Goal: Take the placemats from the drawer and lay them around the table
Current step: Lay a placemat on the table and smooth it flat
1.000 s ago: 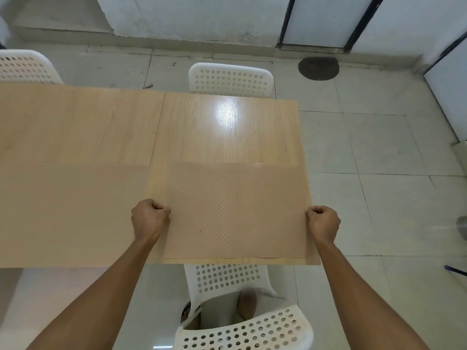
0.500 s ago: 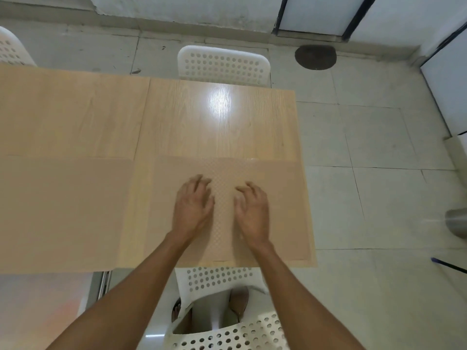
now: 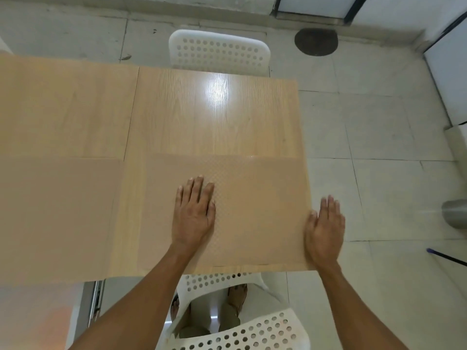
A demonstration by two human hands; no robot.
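The near-right placemat (image 3: 252, 210) lay flat on the wooden table (image 3: 214, 117). The left hand (image 3: 193, 213) pressed it open-palmed; the right hand (image 3: 324, 228), fingers straight, gripped nothing at its right edge. Smoothing outward would best square it.

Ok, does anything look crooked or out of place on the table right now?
Nothing stands out. Two placemats lie flat on the table: one under the left hand, its edge by the right hand, another further left. Both look roughly square with the edges.
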